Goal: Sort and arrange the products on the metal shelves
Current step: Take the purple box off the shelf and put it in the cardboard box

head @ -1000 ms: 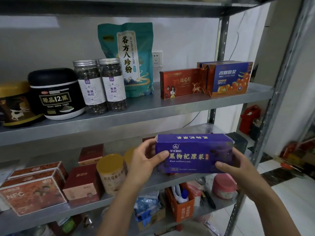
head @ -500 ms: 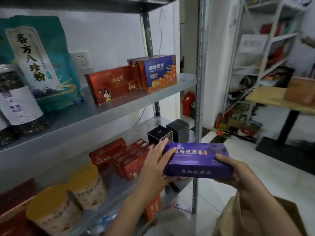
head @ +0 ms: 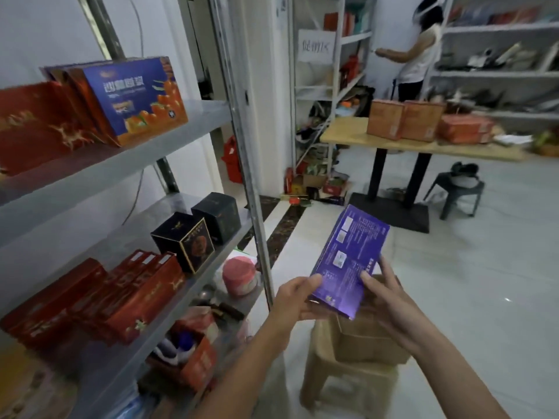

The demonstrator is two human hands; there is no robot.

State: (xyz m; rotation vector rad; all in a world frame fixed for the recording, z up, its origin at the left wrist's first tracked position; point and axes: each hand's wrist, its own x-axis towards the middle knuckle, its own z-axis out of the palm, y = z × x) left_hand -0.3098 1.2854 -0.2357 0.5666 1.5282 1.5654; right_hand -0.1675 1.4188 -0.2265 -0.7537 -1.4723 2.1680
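Observation:
Both my hands hold a flat purple box [head: 351, 258] out in the aisle, to the right of the metal shelves [head: 193, 122]. Its printed back faces me and it tilts away to the upper right. My left hand [head: 298, 297] grips the near left corner, thumb on top. My right hand [head: 382, 290] grips the near right edge. On the upper shelf stand a blue and orange box [head: 136, 98] and a red box [head: 39, 125]. The shelf below carries red boxes [head: 127, 294] and two black boxes [head: 184, 240].
Under my hands an open cardboard box [head: 366, 343] sits on a tan plastic stool [head: 341, 385]. A wooden table [head: 344, 137] with orange boxes stands beyond, a dark stool [head: 456, 192] beside it. A person [head: 420, 49] stands at far shelves. A pink jar [head: 240, 275] sits low on the shelves.
My view has swung right, away from the shelves. The purple box has come off the shelf front into the aisle and turned so its back faces me, above the stool.

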